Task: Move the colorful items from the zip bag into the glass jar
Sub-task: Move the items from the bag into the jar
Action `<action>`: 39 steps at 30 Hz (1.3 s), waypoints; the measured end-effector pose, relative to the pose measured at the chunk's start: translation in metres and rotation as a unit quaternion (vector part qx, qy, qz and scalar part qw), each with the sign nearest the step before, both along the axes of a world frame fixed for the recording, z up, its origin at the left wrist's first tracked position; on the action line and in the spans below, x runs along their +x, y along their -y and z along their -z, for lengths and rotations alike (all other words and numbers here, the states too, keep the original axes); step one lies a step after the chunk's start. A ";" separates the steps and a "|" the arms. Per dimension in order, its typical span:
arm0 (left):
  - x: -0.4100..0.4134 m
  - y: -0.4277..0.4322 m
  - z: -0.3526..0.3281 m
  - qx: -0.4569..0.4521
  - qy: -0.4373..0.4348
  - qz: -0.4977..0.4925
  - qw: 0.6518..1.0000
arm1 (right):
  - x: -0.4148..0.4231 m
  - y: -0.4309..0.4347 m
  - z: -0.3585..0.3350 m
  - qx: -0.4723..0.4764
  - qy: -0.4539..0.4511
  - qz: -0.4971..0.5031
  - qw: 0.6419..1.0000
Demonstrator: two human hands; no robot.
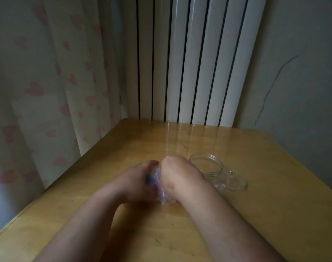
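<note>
With my left grip (135, 179) and right grip (178, 175) both pinching the zip bag (158, 188) over the bench (256, 214), I should pull its seal apart slowly, keeping it beside the open jar (230, 183).

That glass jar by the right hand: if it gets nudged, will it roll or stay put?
Probably it rolls: the glass jar seems to lie on its side, round wall on the table. The table's glossy top may let it slide too. It looks empty and lidless, so likely light. The right hand, gripping the zip bag, is close beside it.
</note>
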State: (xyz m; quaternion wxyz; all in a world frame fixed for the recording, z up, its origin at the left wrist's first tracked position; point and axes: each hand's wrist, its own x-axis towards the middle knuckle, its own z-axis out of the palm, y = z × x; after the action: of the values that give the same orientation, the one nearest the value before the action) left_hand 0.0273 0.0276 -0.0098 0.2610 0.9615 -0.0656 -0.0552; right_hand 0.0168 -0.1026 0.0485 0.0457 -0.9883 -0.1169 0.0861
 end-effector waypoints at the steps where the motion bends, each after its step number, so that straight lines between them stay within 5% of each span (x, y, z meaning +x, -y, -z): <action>1: 0.001 0.000 0.002 -0.008 0.018 0.006 1.000 | 0.000 -0.001 0.001 -0.005 -0.012 0.001 1.000; 6: 0.004 -0.002 0.014 0.062 0.207 0.019 0.976 | -0.002 -0.002 0.006 -0.026 -0.007 -0.061 0.998; 16: -0.010 0.002 -0.004 0.044 0.292 0.009 0.955 | 0.001 -0.013 0.024 -0.001 -0.033 -0.046 0.998; 25: -0.002 -0.002 0.008 0.053 0.242 -0.011 0.969 | 0.000 -0.011 0.042 0.142 0.083 -0.006 0.986; 39: -0.006 0.001 0.003 0.065 0.256 0.016 0.964 | -0.015 0.004 -0.001 0.096 0.071 -0.017 0.993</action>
State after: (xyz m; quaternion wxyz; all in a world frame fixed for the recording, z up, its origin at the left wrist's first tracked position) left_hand 0.0216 0.0269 -0.0129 0.1712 0.9573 -0.1414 0.1849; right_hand 0.0019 -0.1070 0.0491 0.1304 -0.9809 -0.1443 0.0048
